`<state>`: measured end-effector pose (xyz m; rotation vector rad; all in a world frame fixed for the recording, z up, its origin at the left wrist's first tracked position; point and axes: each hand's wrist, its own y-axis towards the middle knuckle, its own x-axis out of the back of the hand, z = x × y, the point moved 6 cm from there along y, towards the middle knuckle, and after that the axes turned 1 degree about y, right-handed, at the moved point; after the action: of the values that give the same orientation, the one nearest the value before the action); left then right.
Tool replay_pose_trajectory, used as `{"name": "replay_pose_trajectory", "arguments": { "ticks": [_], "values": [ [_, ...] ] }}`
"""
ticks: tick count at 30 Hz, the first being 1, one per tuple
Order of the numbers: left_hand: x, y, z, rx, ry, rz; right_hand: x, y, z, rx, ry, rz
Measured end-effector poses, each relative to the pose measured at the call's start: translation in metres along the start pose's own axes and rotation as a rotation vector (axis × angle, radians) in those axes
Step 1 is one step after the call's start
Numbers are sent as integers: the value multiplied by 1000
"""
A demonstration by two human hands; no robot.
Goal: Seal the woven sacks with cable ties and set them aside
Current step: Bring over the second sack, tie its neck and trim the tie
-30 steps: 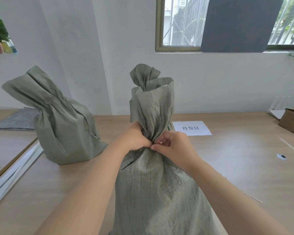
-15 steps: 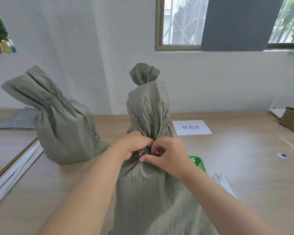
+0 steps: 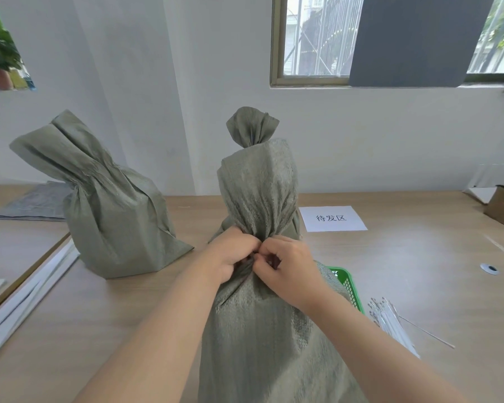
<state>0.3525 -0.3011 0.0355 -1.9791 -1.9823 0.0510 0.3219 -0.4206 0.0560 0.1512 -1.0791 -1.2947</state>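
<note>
Obs: grey-green woven sack (image 3: 262, 330) upright on light wooden table (image 3: 405, 271), directly in front. Left hand (image 3: 233, 255) clamps its gathered neck; right hand (image 3: 288, 267) pinches the same spot (tie itself not discernible). Judgement: keep the gather bunched tight and cinch low, just above the contents.

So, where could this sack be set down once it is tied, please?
Bare tabletop lies between the paper label and the grommet, and before the left sack. It is crowded around the green basket and cable ties.
</note>
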Motion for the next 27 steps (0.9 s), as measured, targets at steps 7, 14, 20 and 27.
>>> {"name": "replay_pose_trajectory", "arguments": {
  "ticks": [7, 14, 20, 27],
  "values": [
    [0, 0, 10, -52, -202, 165, 15, -2, -14, -144, 130, -22],
    [-6, -10, 6, -142, -225, 428, 21, -7, -25, -238, 283, 26],
    [-6, -15, 3, -230, -159, 410, 16, -12, -40, -296, 335, 110],
    [-5, -11, 6, -193, -87, 328, 12, -14, -42, -287, 361, 198]
  ]
}}
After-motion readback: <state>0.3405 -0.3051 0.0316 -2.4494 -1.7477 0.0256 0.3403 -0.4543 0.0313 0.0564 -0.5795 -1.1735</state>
